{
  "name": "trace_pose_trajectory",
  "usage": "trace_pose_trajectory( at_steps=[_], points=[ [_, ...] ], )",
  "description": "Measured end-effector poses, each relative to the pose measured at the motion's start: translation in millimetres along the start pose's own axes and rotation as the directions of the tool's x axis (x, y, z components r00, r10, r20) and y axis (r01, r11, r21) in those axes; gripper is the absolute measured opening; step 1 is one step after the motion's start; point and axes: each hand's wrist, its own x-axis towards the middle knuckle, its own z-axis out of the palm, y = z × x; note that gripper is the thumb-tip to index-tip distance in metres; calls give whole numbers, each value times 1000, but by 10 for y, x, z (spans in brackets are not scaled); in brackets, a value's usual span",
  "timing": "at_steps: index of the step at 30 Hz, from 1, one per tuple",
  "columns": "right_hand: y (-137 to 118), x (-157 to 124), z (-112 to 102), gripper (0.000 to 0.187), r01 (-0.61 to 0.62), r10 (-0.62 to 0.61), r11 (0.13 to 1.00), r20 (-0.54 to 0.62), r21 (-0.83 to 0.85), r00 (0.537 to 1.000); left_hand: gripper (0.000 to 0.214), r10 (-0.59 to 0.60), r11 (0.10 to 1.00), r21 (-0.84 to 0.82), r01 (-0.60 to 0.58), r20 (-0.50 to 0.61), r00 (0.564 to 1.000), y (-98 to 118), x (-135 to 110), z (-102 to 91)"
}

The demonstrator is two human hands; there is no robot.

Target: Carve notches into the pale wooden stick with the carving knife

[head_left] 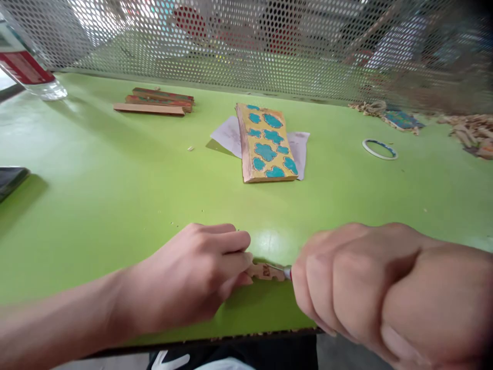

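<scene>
Near the table's front edge, my left hand [208, 267] is closed on one end of a small carved wooden piece [265, 271] with notched edges and a dark reddish mark. My right hand [354, 282] is wrapped round the handle of a carving knife [287, 272]. Only its metal collar, a bit of red handle and a thin blade show; the fist hides the rest. The blade lies against the top edge of the wooden piece. Farther back, a yellow wooden block [267, 141] with turquoise flower and leaf shapes rests on a sheet of paper [227, 136].
Painted wood strips [157, 103] lie at the back left. A water bottle [29, 67] and a dark phone-like object [11, 180] are at the left. A tape ring [379, 149] and wood shavings [472, 131] lie at the right. A perforated metal screen [231, 46] borders the back.
</scene>
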Motion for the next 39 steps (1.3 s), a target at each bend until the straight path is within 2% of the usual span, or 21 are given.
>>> trace_pose_trajectory(
  at_steps=[4, 6, 11, 13, 15, 17, 19, 21, 26, 29, 35, 39],
  points=[
    [105, -69, 50, 42, 26, -11, 995, -156, 92, 988, 31, 17, 1000, 2, -17, -8, 1000, 2, 3, 0],
    [121, -72, 39, 39, -1, 17, 996, -178, 90, 984, 32, 28, 1000, 14, -28, -19, 999, 7, 10, -3],
    [37, 46, -49, 46, -8, 8, 999, 1, 44, 1000, 31, 9, 1000, -7, -9, -27, 1000, 12, 15, -9],
    [-26, 103, -31, 47, -131, 133, 991, 211, -27, 968, 31, -13, 1000, -26, 12, -19, 1000, 7, -3, -2],
    [-81, 136, 40, 50, -38, 42, 999, 114, -34, 993, 31, -20, 999, -46, 18, -27, 999, 5, -23, 9],
    [-114, 143, 134, 53, -76, 68, 995, -106, -66, 992, 31, -21, 998, -64, 18, -46, 999, 8, -33, 20],
    [-125, 133, 205, 54, -96, 87, 995, -238, -26, 967, 30, -20, 998, -67, 16, -59, 998, 12, -27, 28],
    [-124, 117, 227, 53, -103, 105, 994, -272, 20, 956, 29, -8, 999, -54, 4, -67, 998, 13, -11, 33],
    [-126, 81, 165, 53, -103, 105, 994, -290, 21, 951, 27, 42, 998, -47, -46, -84, 996, -14, -2, 52],
    [-126, 51, 135, 50, -94, 89, 996, -235, -10, 968, 27, 37, 997, -59, -42, -84, 996, -32, -14, 58],
    [-136, -2, 82, 49, -187, 175, 982, -223, -31, 959, 31, 94, 994, -48, -98, -78, 993, -41, 4, 35],
    [-167, 2, 22, 45, -157, 162, 986, -109, 57, 981, 22, 20, 992, -119, -31, -96, 995, -55, -2, 49]
  ],
)
